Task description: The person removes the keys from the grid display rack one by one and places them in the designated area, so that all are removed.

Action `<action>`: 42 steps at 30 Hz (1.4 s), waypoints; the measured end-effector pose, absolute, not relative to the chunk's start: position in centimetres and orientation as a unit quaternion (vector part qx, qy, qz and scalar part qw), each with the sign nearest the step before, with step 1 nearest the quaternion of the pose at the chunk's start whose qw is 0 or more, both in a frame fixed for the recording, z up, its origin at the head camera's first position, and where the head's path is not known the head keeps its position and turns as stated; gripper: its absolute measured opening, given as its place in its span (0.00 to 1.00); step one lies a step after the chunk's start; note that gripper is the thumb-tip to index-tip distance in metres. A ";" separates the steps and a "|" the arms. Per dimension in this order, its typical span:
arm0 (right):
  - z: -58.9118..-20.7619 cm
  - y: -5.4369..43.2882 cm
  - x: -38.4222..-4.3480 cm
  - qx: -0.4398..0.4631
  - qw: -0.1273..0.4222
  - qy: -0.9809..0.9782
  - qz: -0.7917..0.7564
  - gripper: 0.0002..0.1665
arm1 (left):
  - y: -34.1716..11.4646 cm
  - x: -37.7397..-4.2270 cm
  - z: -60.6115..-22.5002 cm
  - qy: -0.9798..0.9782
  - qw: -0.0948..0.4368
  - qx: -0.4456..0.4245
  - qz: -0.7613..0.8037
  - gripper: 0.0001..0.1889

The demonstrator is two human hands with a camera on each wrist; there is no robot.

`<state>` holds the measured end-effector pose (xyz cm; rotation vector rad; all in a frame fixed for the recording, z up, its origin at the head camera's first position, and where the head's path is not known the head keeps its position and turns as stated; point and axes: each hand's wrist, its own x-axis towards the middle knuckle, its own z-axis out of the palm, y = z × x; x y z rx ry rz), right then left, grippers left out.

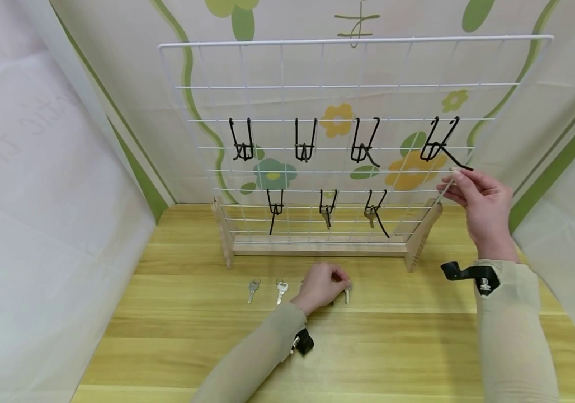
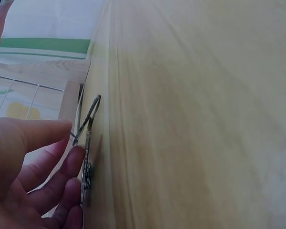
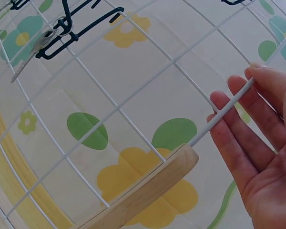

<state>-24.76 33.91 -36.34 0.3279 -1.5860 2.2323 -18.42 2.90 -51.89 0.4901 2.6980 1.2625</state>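
Note:
My left hand (image 1: 320, 288) is low over the table, in front of a white wire grid rack (image 1: 355, 40). Its thumb and fingers pinch a small silver key (image 1: 347, 294) by the ring end; the left wrist view shows this key (image 2: 91, 112) tilted off the wood. Two more keys, a grey key (image 1: 253, 291) and a silver key (image 1: 282, 291), lie to the left; others are partly hidden by the hand. My right hand (image 1: 486, 204) grips the rack's right side wire (image 3: 236, 98) between thumb and fingers, just above the wooden foot (image 3: 148, 183).
Black hooks hang in two rows, including an upper right hook (image 1: 436, 148) jutting toward my right hand. Lower hooks carry a middle key (image 1: 326, 218) and a right-hand key (image 1: 370, 217). The lower left hook (image 1: 275, 210) shows no key. Patterned cloth (image 1: 116, 67) surrounds the table.

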 end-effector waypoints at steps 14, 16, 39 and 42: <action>-36.3 33.9 -24.8 0.113 0.188 -0.571 0.791 0.20 | 2.3 -18.5 -51.9 0.893 0.069 0.148 0.419 0.04; -36.3 33.9 -24.7 0.114 0.188 -0.571 0.791 0.21 | 2.0 -18.5 -51.8 0.883 0.085 0.137 0.441 0.04; -36.5 33.9 -24.8 0.116 0.191 -0.560 0.798 0.20 | -1.3 -21.3 -43.8 0.747 -0.180 0.089 0.633 0.14; -36.5 33.9 -24.9 0.115 0.192 -0.565 0.794 0.20 | -1.0 -21.7 -43.7 0.744 -0.188 0.088 0.636 0.13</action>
